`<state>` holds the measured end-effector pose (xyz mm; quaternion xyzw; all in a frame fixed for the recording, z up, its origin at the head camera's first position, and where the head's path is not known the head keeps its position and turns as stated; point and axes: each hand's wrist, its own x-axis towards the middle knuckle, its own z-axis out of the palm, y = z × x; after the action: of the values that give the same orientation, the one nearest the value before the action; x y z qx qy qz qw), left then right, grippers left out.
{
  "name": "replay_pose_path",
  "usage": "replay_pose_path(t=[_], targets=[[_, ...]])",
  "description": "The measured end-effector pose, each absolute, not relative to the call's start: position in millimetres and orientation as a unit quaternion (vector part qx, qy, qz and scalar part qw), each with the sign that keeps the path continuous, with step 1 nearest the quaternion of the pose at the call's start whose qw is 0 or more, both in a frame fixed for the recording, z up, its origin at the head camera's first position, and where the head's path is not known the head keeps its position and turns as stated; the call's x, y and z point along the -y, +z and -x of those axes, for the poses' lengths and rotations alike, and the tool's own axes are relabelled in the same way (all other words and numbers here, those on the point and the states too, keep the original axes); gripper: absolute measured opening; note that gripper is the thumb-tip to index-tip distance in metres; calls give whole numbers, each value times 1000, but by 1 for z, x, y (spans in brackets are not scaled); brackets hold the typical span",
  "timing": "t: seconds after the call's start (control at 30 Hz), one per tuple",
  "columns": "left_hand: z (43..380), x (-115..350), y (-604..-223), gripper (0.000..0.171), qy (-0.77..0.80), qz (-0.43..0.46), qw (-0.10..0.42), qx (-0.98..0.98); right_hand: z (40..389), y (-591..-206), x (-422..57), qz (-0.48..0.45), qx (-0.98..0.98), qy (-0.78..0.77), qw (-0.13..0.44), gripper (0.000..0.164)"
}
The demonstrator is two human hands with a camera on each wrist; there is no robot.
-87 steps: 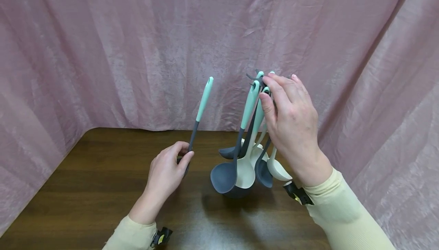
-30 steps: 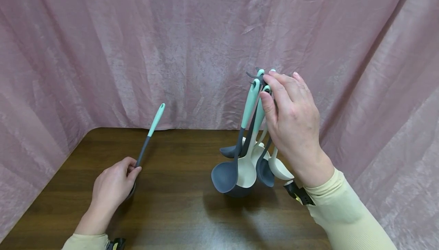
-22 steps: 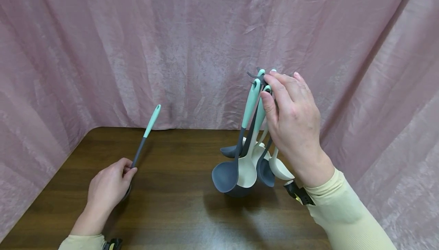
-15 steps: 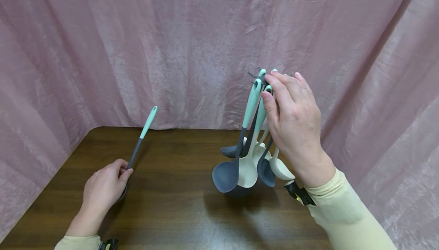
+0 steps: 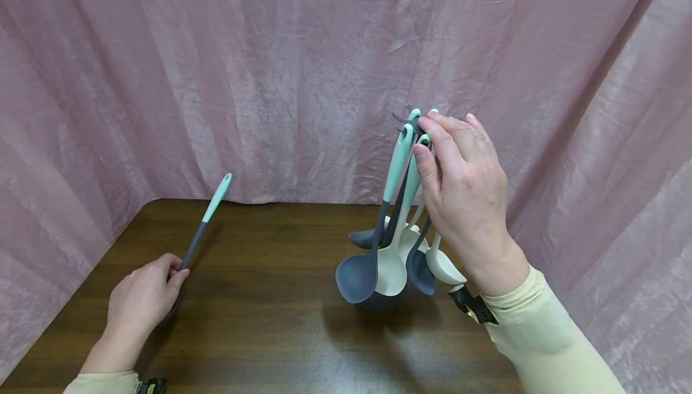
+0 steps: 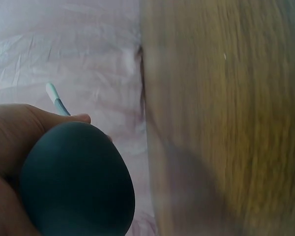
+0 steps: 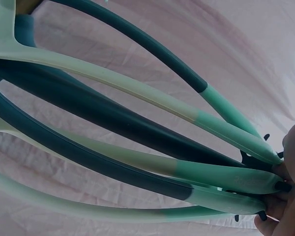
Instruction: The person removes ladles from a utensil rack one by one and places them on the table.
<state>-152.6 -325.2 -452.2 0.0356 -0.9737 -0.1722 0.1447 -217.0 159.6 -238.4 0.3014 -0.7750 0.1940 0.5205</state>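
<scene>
At the left of the head view, my left hand [image 5: 142, 298] pinches a spoon low on its dark grey shaft. The spoon's mint handle [image 5: 218, 197] slants up and away from the hand. Up close in the left wrist view, its smooth, rounded dark bowl [image 6: 81, 179] covers part of the fingers. On the right, my right hand [image 5: 465, 184] grips the top of a dark utensil stand [image 7: 132, 122], thumb and fingers around its hooks. Mint-handled utensils hang there, among them a grey ladle [image 5: 355, 280] and a cream one [image 5: 390, 272].
The brown wooden table [image 5: 259, 322] spreads under both hands. A pink curtain [image 5: 303, 81] hangs behind it and along both sides. Another cream ladle [image 5: 444, 269] hangs on the stand's right side, near the right wrist.
My left hand has carried the spoon left and lower, away from the stand, its handle tilting further over. The right hand keeps its hold on the stand, which has barely shifted.
</scene>
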Motion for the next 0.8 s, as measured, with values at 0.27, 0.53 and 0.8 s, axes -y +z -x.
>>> replay_pose_path(t=[0.27,0.53,0.8], targets=[[148,342,-452,22,-163,-54,113,979,216,-238,-158,-301,774,200,521,36],[149,360,-449,24,-148,-71,93,982,216,-237,-156,-302,767,211,525,35],[153,378,-449,25,-143,-87,41,985,215,-236,-156,-300,769,213,522,35]])
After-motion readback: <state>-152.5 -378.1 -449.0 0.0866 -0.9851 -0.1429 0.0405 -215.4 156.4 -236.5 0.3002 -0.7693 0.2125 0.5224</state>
